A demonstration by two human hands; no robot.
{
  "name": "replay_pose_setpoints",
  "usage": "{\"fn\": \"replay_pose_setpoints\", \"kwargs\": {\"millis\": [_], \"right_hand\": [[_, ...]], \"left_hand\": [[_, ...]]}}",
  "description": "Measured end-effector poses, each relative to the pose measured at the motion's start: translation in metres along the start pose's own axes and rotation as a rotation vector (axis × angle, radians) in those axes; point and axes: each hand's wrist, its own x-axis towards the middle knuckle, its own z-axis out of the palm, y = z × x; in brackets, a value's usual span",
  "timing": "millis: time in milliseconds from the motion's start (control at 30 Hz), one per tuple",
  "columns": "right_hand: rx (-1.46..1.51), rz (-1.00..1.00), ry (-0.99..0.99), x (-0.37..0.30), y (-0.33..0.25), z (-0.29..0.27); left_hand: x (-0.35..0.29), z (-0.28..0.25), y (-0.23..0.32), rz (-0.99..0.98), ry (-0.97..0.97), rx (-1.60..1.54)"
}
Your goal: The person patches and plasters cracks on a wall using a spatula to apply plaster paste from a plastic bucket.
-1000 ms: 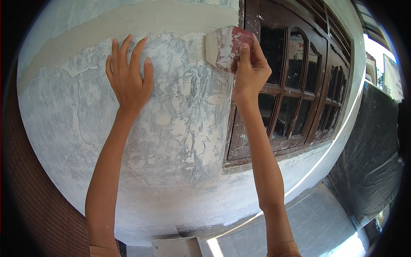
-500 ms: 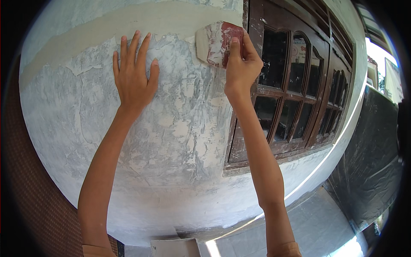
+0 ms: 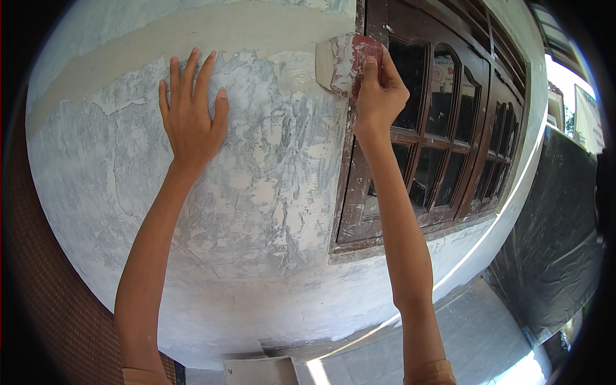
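My left hand (image 3: pixel 191 115) lies with fingers spread against the patchy grey-white wall (image 3: pixel 250 186), its fingertips close to the lower edge of a smooth beige band of filler (image 3: pixel 192 32). Up and to the right, my right hand (image 3: pixel 383 96) pinches a red putty scraper (image 3: pixel 351 64), thumb in front. Whitish filler coats much of the scraper's face. The scraper is at the wall's right side, overlapping the edge of the dark brown window frame (image 3: pixel 342 205). Just left of the scraper, a rough patch of filler (image 3: pixel 294 72) shows on the wall.
Brown wooden window panels (image 3: pixel 449 138) with glass panes fill the right side. Low down stands a pale box-like container (image 3: pixel 260 372) on the grey tiled floor (image 3: pixel 449 333). A black sheet (image 3: pixel 545 237) hangs at far right; a brown woven surface (image 3: pixel 58 282) runs along the left.
My right hand has moved right with the scraper, onto the window frame's edge, uncovering a rough filler patch. The view has shifted slightly; my left hand stays spread on the wall.
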Motion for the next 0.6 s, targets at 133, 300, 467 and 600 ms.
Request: {"fn": "replay_pose_setpoints", "kwargs": {"millis": [133, 300, 467, 600], "right_hand": [[0.134, 0.111, 0.100, 0.029, -0.004, -0.048], [0.142, 0.086, 0.034, 0.025, -0.004, -0.021], [0.054, 0.044, 0.044, 0.038, 0.007, -0.041], [0.157, 0.057, 0.021, 0.023, -0.013, -0.028]], "left_hand": [[0.001, 0.000, 0.007, 0.000, -0.013, 0.001], [0.001, -0.001, 0.002, -0.008, -0.004, -0.020], [0.000, -0.004, 0.002, -0.017, 0.007, 0.009], [-0.002, -0.001, 0.005, -0.019, -0.006, 0.010]]}}
